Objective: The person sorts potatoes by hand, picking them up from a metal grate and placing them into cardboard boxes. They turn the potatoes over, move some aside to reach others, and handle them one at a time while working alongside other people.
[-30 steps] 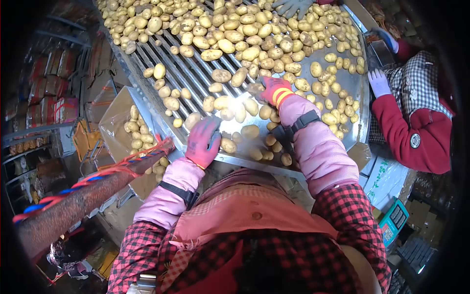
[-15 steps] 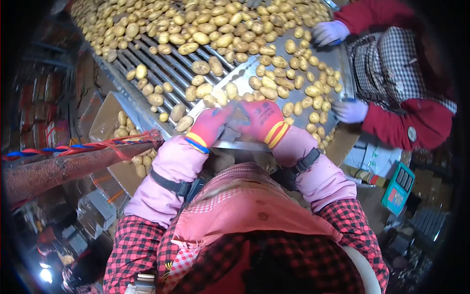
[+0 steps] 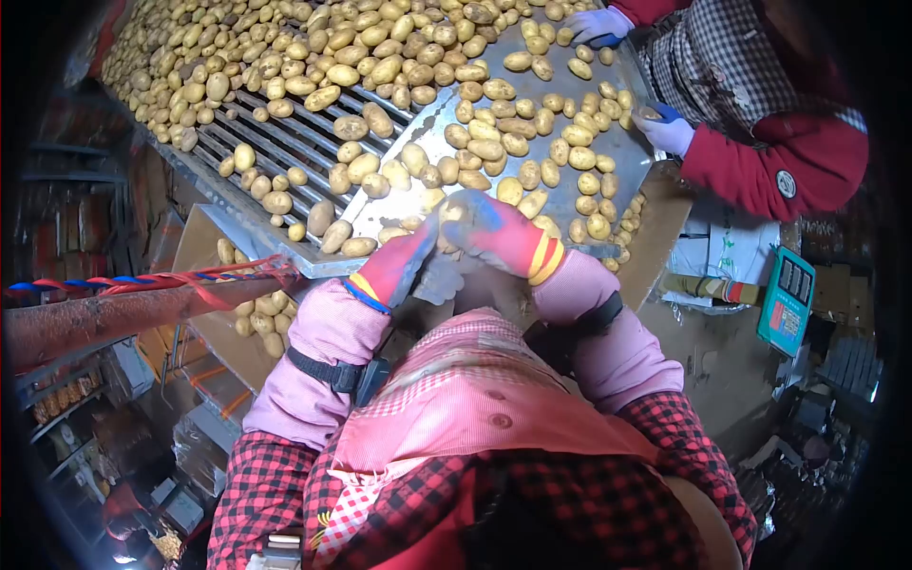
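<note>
We stood at the near lip of the sorting table [image 3: 570, 180], both gloved hands drawn together at its edge. Our right hand [image 3: 499, 233], at about one o'clock from our chest, was curled over a pale potato [image 3: 454, 211]; part of it showed above the fingers, but we could not tell how firmly it was gripped. Our left hand [image 3: 404, 256], at eleven o'clock, lay edge-on with the fingers nearly straight, touching the right at the fingertips; whether it held anything we could not tell. More potatoes [image 3: 494, 152] lay scattered across the smooth metal just beyond, and a dense heap [image 3: 285, 57] covered the slatted rollers [image 3: 275, 161] from ten to twelve o'clock. Below the table's left corner, at nine o'clock, a lined box [image 3: 249, 313] held smaller tubers beside a rope-wrapped post [image 3: 114, 309]. At two o'clock a co-worker's gloved hand [image 3: 667, 133] rested at the far rim.

In our judgement, the work went best with both palms cupped low to the metal, the potato turned fully so every side could be checked, and loose ones kept well back from the edge so none rolled off.
</note>
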A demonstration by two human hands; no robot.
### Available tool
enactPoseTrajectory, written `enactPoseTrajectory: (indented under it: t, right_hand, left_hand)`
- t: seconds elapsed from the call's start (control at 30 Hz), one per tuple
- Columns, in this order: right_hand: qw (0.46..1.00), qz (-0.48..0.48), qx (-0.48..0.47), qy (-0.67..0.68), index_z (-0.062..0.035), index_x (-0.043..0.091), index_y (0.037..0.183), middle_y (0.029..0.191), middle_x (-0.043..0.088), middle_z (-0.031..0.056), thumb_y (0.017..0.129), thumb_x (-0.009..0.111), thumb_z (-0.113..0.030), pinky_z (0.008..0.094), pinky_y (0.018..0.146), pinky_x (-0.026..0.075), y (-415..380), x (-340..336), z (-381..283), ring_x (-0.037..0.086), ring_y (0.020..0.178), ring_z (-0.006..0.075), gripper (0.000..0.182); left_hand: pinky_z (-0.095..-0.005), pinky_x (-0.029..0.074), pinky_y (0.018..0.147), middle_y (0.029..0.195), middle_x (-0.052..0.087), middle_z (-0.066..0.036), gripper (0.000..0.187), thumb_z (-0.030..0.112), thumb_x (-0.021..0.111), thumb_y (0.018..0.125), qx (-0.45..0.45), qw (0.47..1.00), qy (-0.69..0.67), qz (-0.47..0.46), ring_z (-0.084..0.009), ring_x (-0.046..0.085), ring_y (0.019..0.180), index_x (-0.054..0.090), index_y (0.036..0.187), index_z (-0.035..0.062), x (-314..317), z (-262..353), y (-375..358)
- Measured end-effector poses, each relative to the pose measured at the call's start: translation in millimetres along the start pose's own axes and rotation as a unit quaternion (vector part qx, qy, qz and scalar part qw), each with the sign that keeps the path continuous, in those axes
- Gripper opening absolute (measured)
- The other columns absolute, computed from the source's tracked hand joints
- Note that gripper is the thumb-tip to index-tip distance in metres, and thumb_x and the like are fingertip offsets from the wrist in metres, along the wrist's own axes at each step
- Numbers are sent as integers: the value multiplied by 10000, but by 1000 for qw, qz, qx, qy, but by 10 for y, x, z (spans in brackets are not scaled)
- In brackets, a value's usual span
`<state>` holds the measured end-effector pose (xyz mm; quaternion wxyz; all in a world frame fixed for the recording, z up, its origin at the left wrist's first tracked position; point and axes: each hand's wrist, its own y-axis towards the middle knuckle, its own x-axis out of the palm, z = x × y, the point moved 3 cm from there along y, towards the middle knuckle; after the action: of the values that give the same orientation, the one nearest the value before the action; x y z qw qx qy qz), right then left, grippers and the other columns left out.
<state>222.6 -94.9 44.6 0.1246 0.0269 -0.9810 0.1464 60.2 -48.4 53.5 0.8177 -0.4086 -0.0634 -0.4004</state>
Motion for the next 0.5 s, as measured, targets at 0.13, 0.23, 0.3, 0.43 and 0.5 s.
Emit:
enactPoseTrajectory:
  t: [0.13,0.23,0.3,0.43,0.5]
  right_hand:
    - [945,26,-39,-324,-85,520,1270,1103,659,111,724,777,-292,342,908,488,-58,8,-60,630,1032,197,638]
    - [932,13,-99,-348,-110,541,1238,1088,664,166,678,808,-293,414,856,502,-71,59,-89,641,1017,320,647]
    - [925,73,-88,-363,-104,580,1141,1007,678,165,760,722,-368,450,806,498,-110,100,-72,644,935,351,484]
    - [887,195,-106,-405,-102,602,1032,901,676,168,873,564,-441,483,754,487,-115,168,23,636,845,377,377]
    - [884,224,-94,-400,-101,605,1038,881,674,166,888,551,-427,483,748,489,-89,152,44,637,844,373,363]
  left_hand:
    - [-270,523,605,868,657,-67,621,604,386,964,-96,980,-121,-124,-163,638,709,597,1131,44,-109,-259,130]
    - [-238,478,535,784,623,-47,635,673,421,913,-160,918,-276,-236,-139,593,636,604,1024,75,-17,-398,168]
    - [-228,465,520,766,618,-46,624,680,441,902,-147,961,-169,-160,-137,586,621,605,984,83,25,-299,88]
    - [-229,465,518,765,621,-54,595,650,453,915,-158,960,-199,-117,-139,584,607,605,962,78,88,-273,67]
    - [-242,479,531,781,629,-67,602,646,433,925,-132,977,-142,-93,-141,590,610,612,960,73,94,-242,83]
